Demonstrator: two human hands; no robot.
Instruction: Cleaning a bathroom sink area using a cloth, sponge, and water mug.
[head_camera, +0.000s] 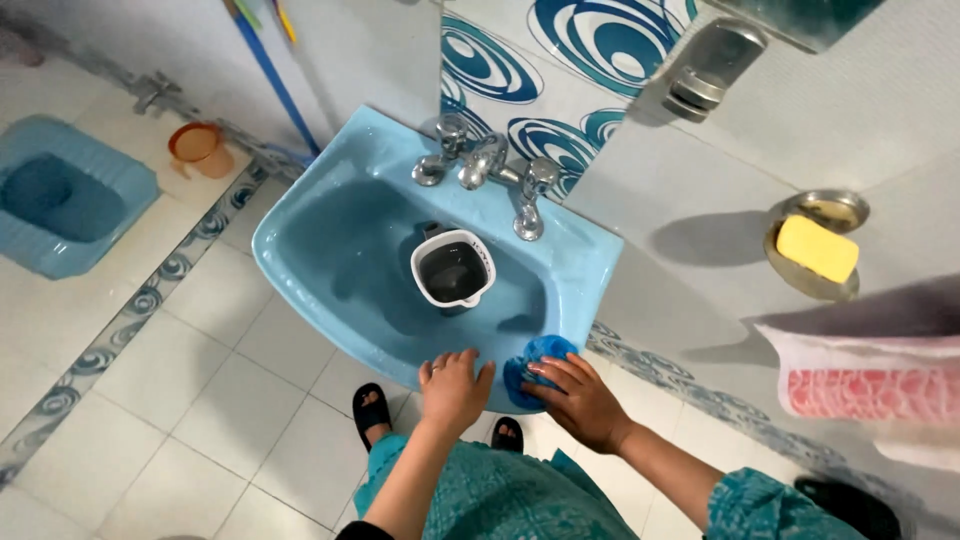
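The left hand (452, 388) is resting flat on the front rim of the blue sink (300, 235), fingers spread and gripping nothing. The right hand (580, 400) is pressing a blue cloth (535, 358) against the rim just beside it, fingers curled over the cloth. 1 white jug (453, 270) is standing in the basin below the taps (487, 165).

teal patterned garment (520, 500), black sandals (372, 408)
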